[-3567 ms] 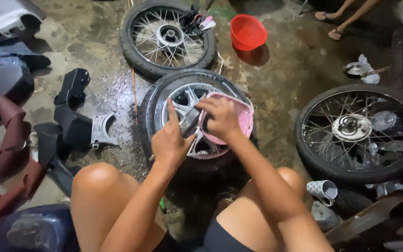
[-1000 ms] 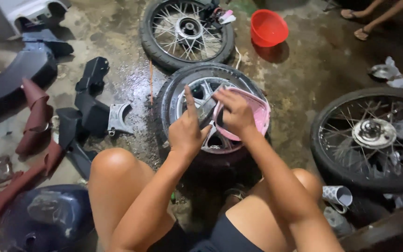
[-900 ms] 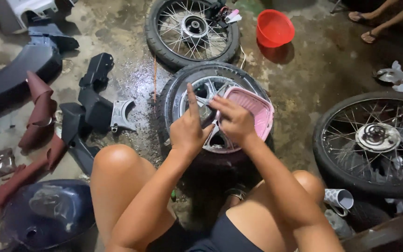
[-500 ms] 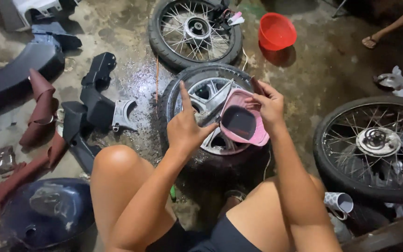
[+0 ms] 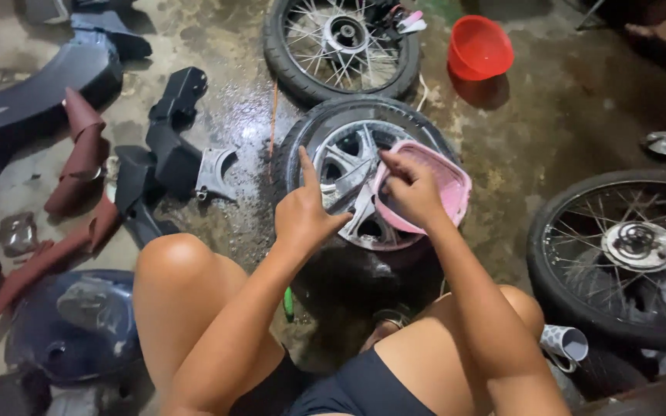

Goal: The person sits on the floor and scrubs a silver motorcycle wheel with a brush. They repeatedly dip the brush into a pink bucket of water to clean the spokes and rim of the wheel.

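Observation:
A black tyre with a silver cast wheel (image 5: 348, 166) lies flat on the wet concrete in front of my knees. My left hand (image 5: 306, 212) rests on its near left rim, index finger pointing up, nothing in it. My right hand (image 5: 410, 189) grips the near edge of a pink plastic basket (image 5: 445, 189) that sits tilted over the wheel's right side. Both forearms reach forward between my bare knees.
A spoked wheel (image 5: 341, 46) lies behind, a red bowl (image 5: 479, 48) to its right. Another spoked wheel (image 5: 630, 254) lies at the right. Black and dark red bike panels (image 5: 117, 146) litter the left. A dark blue tank (image 5: 71, 327) sits near left. Someone's sandalled foot (image 5: 653, 31) shows top right.
The pink basket was lifted and tipped to the right half a second ago; now my right hand has brought it back down over the wheel. My left hand stayed on the rim.

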